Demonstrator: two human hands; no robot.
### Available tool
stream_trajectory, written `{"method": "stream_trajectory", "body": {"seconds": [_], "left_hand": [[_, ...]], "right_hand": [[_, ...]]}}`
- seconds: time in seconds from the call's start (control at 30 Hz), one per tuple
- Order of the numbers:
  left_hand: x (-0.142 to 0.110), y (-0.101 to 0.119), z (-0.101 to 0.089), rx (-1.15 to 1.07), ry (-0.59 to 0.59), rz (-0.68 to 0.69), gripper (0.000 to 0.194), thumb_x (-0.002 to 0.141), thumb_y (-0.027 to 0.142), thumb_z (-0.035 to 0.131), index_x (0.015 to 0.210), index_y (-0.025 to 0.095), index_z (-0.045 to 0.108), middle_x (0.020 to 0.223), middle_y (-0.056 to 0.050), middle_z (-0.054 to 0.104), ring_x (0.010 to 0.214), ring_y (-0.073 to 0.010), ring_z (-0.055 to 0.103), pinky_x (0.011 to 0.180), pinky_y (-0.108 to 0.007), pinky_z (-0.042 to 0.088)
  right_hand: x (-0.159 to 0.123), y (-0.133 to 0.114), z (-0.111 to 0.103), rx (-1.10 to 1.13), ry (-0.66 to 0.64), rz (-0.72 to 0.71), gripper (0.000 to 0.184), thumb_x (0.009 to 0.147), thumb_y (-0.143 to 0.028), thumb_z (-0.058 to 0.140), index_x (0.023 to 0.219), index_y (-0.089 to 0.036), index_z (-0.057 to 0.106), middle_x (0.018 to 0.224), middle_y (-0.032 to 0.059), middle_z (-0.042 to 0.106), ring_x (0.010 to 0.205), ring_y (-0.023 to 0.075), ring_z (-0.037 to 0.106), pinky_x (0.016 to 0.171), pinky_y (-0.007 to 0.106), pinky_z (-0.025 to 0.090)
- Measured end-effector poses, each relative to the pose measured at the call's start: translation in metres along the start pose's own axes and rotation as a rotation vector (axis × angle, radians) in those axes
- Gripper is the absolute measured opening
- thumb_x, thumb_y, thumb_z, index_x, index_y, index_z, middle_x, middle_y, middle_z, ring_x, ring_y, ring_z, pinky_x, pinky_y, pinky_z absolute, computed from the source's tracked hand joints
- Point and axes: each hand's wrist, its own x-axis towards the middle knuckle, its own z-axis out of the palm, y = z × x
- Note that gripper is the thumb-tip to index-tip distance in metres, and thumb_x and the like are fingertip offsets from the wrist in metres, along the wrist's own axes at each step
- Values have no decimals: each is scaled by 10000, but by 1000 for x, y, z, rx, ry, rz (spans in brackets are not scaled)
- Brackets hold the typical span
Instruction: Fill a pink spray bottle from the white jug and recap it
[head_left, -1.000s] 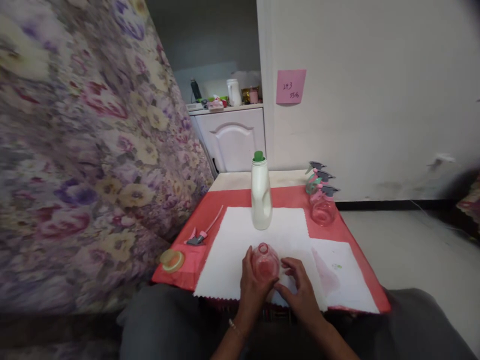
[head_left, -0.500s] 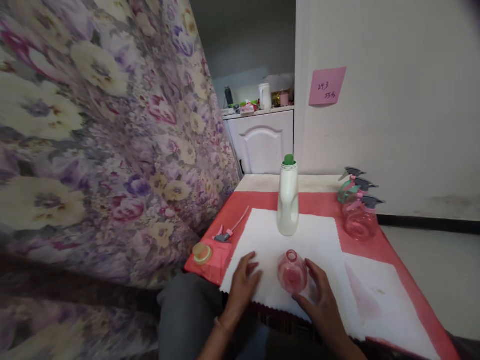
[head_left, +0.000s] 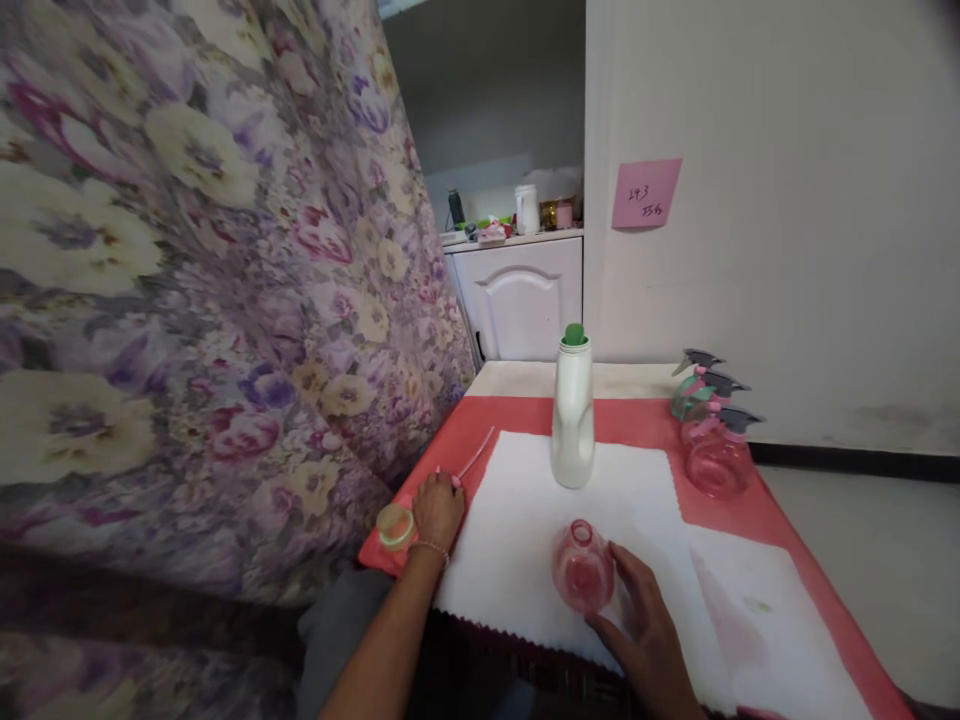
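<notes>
A see-through pink spray bottle without its top stands on the white cloth in front of me. My right hand steadies it from the right, fingers at its side and thumb by the lower front. At the left table edge, my left hand curls over a spray trigger head; its thin tube pokes out beyond the fingers, and the fingertips are hidden. Close by is a small yellowish cap. A tall pale green jug-like bottle with green at its mouth stands behind the pink bottle.
Several spray bottles with grey trigger tops line the right edge of the red table cover. A second white sheet with a damp pinkish patch lies at the right. A floral curtain hangs close on the left.
My left hand has moved left and forward from above the white cloth onto the spray trigger head. My right hand stays at the pink bottle. The view has tilted up slightly.
</notes>
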Motion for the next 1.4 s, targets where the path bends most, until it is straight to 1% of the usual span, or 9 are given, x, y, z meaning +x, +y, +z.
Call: {"method": "stream_trajectory", "body": {"seconds": [0.2, 0.37, 0.53, 0.67, 0.8, 0.97, 1.1, 1.2, 1.4], "left_hand": [[8, 6, -8, 169, -56, 34, 252, 882, 243, 420, 929, 141, 646, 897, -144, 719, 922, -260, 633, 828, -362, 384], [0, 24, -30, 183, -47, 113, 240, 901, 269, 413, 934, 166, 628, 939, -125, 725, 951, -255, 640, 822, -352, 366], [-46, 46, -44, 137, -55, 221, 268, 912, 309, 400, 1041, 201, 608, 1049, -92, 716, 1010, -264, 629, 818, -360, 363], [-91, 57, -35, 117, -105, 272, 294, 906, 300, 405, 1088, 192, 609, 1046, -90, 725, 1009, -265, 631, 840, -375, 363], [-116, 61, -22, 123, -105, 269, 274, 903, 246, 391, 984, 189, 647, 971, -79, 725, 936, -263, 636, 826, -387, 357], [-118, 60, -18, 116, -110, 270, 267, 890, 230, 416, 1019, 182, 644, 1000, -87, 715, 957, -266, 634, 834, -389, 363], [-114, 60, -23, 90, -153, 289, 258, 900, 220, 392, 960, 189, 640, 942, -67, 721, 909, -242, 661, 810, -375, 388], [-113, 60, -30, 75, -165, 289, 292, 914, 226, 368, 1037, 176, 628, 999, -82, 723, 956, -241, 668, 846, -384, 403], [-119, 58, -55, -40, -168, 274, 351, 934, 306, 386, 1181, 158, 587, 1116, -108, 704, 1062, -259, 640, 893, -415, 429]], "right_hand": [[2, 5, 3, 22, 9, -6, 632, 801, -380, 667, 1355, -255, 389, 1372, 129, 487, 1284, 342, 477, 1085, 574, 393], [3, 6, 4, 33, 35, -74, 639, 794, -368, 683, 1356, -252, 402, 1352, 120, 510, 1265, 325, 503, 1072, 512, 435], [3, 2, 3, 24, 38, -101, 633, 800, -362, 676, 1358, -240, 403, 1352, 109, 511, 1277, 311, 494, 1078, 477, 434], [3, 4, 3, 22, 34, -116, 607, 824, -356, 645, 1362, -232, 392, 1366, 113, 489, 1294, 305, 468, 1091, 485, 410], [3, 10, 5, 15, 38, -137, 623, 808, -353, 665, 1354, -231, 391, 1355, 118, 498, 1277, 304, 486, 1079, 471, 427], [3, 14, 6, -2, 42, -149, 622, 809, -352, 668, 1356, -246, 390, 1355, 112, 508, 1270, 302, 501, 1069, 463, 444], [3, 10, 5, 23, 53, -142, 623, 794, -350, 685, 1345, -244, 412, 1340, 109, 522, 1263, 305, 504, 1076, 473, 433], [2, 8, 5, 61, 70, -132, 610, 795, -332, 689, 1339, -249, 426, 1327, 103, 531, 1243, 291, 525, 1048, 437, 465], [-7, 2, -7, 98, 127, -183, 419, 815, -260, 673, 1211, -267, 539, 1079, 58, 604, 848, 189, 637, 784, 312, 554]]}}
